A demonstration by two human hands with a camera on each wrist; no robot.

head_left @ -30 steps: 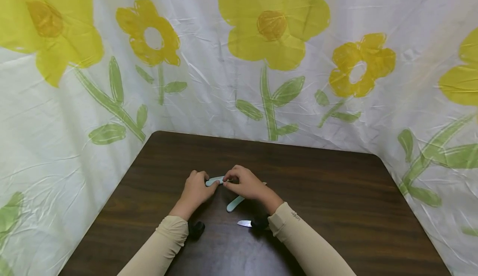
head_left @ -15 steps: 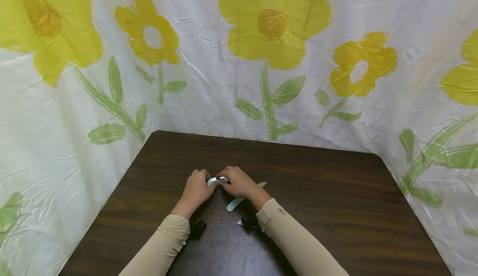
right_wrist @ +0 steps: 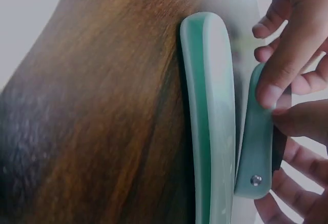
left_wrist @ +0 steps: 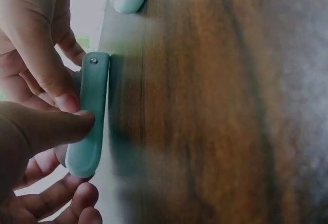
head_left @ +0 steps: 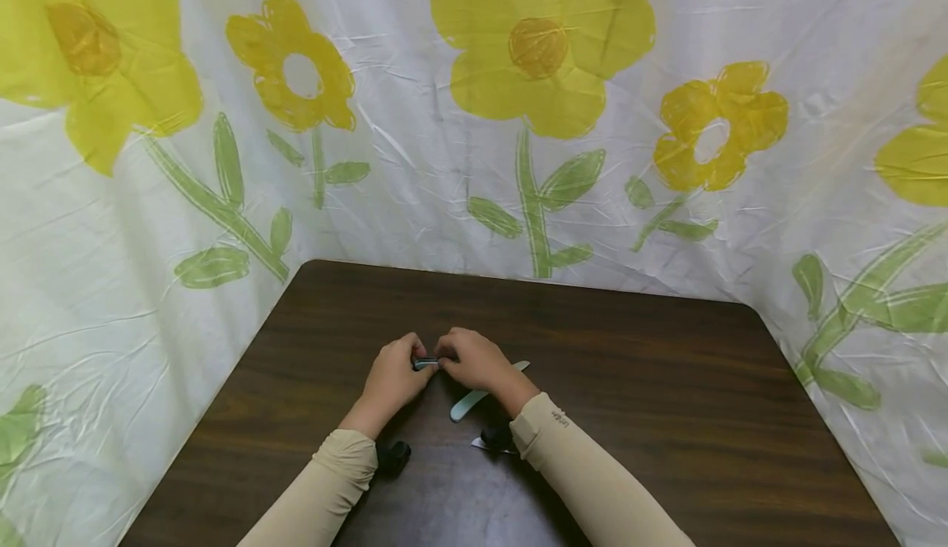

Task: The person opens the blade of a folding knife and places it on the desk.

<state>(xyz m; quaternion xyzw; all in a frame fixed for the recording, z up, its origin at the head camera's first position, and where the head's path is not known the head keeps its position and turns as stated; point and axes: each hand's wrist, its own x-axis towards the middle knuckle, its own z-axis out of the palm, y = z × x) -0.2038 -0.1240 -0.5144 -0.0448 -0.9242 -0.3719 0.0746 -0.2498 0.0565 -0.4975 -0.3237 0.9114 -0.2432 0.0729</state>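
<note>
Both hands hold a folding knife [head_left: 425,363] with a light teal handle, close over the table's middle. My left hand [head_left: 394,376] grips its left end, thumb [left_wrist: 84,123] flat on the handle. My right hand [head_left: 477,362] pinches it from the other side, thumb tip beside the left one. A rivet [right_wrist: 255,180] shows at the handle's right end. The dark blade [right_wrist: 279,144] lies along the handle's far edge, mostly hidden by it and the fingers. A second teal-handled knife [head_left: 468,407] lies on the table below the right wrist.
A silver blade [head_left: 479,443] pokes out from under the black right wrist camera [head_left: 496,438], the rest of it hidden. The left wrist camera [head_left: 392,456] sits by the left sleeve. Behind the dark wooden table [head_left: 629,366] hangs a flowered curtain [head_left: 415,160].
The right hand has closed in leftward over the folding knife. Its handle has rolled, so a thin dark edge now faces up where the pale side and a bright blade showed before.
</note>
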